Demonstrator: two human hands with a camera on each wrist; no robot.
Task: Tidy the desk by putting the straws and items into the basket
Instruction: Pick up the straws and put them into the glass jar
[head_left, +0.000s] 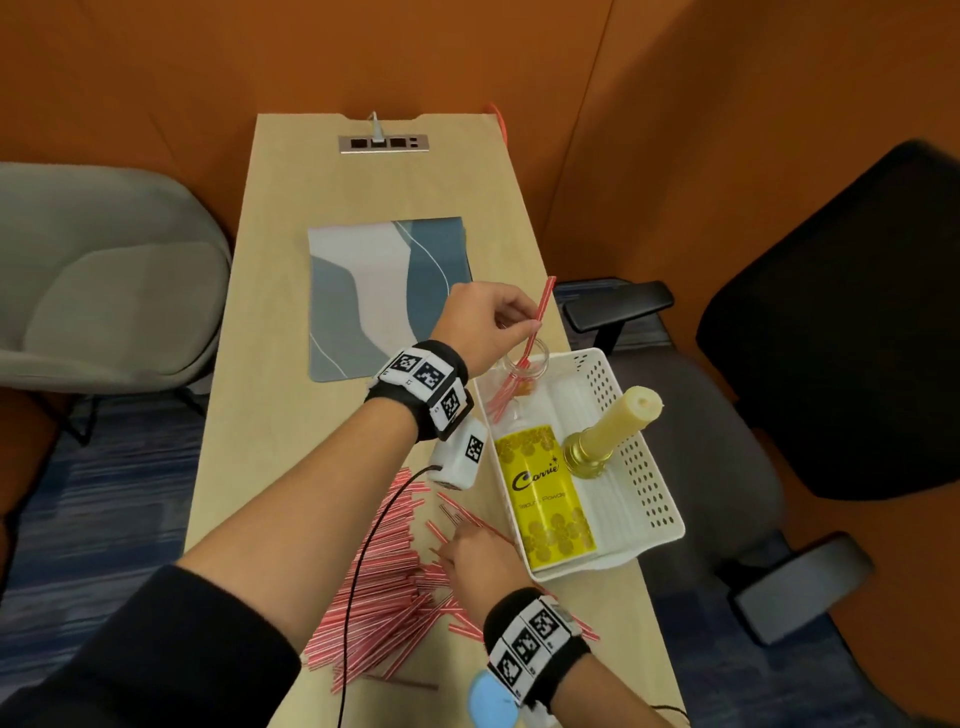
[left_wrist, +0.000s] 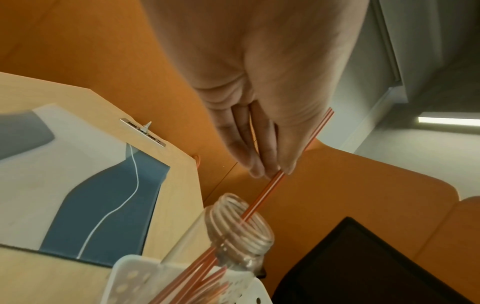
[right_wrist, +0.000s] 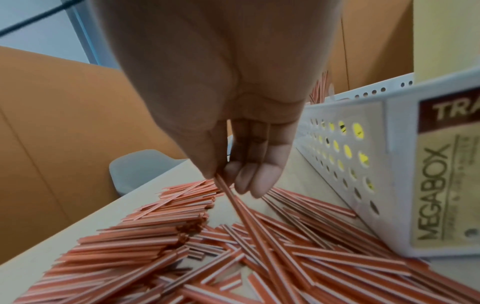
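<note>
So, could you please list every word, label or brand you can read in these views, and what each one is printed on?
"Corrie": brand in black script on the yellow box lying in the white basket.
"Talcum Powder": my best reading of the faint line beneath it; blurred.
"MEGABOX": sticker on the basket's end wall.
"TRA": cut off at the picture's edge, on that sticker's dark top band.
Sticker's fine print: too small to read.
Wristband markers: square codes, no words.

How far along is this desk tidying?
Early. Done: yellow box, candle and jar sit in the basket, a few straws inside the jar. In hand: left hand feeds a straw in; right hand pinches more. Left: the big straw pile.
</note>
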